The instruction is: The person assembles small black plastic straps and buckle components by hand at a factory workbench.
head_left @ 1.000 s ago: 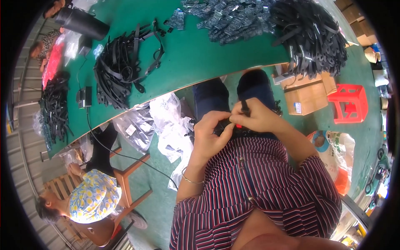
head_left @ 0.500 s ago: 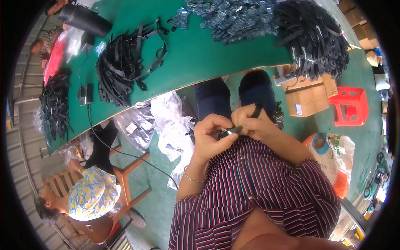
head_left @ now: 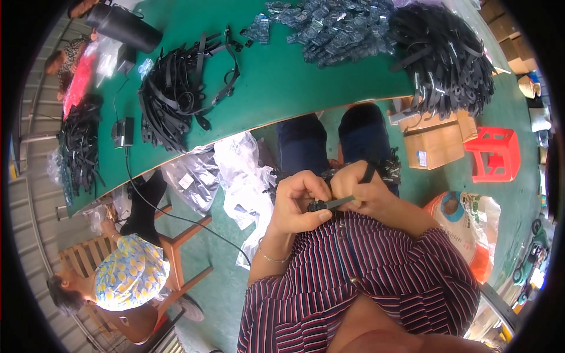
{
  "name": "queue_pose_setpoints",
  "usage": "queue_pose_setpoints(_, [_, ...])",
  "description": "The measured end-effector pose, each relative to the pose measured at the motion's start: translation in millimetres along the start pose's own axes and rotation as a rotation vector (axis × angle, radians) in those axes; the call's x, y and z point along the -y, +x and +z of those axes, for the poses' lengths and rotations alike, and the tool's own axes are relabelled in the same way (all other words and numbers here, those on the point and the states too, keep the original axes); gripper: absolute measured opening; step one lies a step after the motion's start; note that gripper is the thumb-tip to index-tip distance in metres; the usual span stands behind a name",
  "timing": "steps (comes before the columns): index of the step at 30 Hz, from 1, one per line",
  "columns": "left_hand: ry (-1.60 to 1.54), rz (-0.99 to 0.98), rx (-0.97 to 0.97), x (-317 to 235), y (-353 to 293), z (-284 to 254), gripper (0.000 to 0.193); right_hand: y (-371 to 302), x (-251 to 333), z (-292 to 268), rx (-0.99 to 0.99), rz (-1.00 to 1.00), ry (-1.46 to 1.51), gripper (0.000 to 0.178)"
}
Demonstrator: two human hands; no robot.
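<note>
Over my lap, my left hand pinches a small black plastic buckle between thumb and fingers. A flat black strap runs from that buckle to my right hand, whose fingers are closed round it. A loop of the strap sticks up above the right fist. Part of the strap is hidden inside the right fingers. On the green table ahead lie a pile of black straps, a heap of small clear-bagged parts and a bigger strap bundle at the right.
Under the table's right end stands a cardboard box, beside a red plastic stool. A white sack is at my right. Clear plastic bags lie below the table edge. A co-worker sits at the left; a cable hangs between us.
Both hands have shifted slightly lower in the picture. More of the strap now shows, stretched between the buckle and my right fist. The left hand still grips the buckle.
</note>
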State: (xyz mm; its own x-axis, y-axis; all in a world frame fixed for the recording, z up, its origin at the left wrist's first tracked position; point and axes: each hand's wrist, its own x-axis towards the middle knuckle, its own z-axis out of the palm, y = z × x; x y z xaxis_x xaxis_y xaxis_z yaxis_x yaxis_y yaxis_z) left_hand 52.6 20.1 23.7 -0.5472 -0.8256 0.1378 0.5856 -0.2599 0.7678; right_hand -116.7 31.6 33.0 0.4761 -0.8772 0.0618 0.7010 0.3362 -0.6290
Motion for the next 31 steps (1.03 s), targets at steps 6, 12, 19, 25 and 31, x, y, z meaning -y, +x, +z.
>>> queue_pose_setpoints(6, [0.160, 0.006, -0.007, -5, -2, 0, 0.023, 1, -2, -5, 0.048, -0.102, 0.002, 0.025])
queue_pose_setpoints(12, [0.231, -0.243, -0.331, -21, 12, 15, 0.013, 5, 6, -24, -0.121, -0.077, -0.192, 0.020])
queue_pose_setpoints(19, [0.423, -0.356, -0.268, -14, 6, 2, 0.023, 5, 10, -34, -0.191, -0.120, -0.561, 0.008])
queue_pose_setpoints(25, [0.375, -0.330, -0.284, -8, 10, 7, 0.023, 7, 16, -29, -0.124, -0.156, -0.974, 0.026])
queue_pose_setpoints(31, [0.170, -0.287, -0.197, 2, 4, -9, 0.023, 3, 11, -30, -0.176, -0.225, -0.871, 0.025])
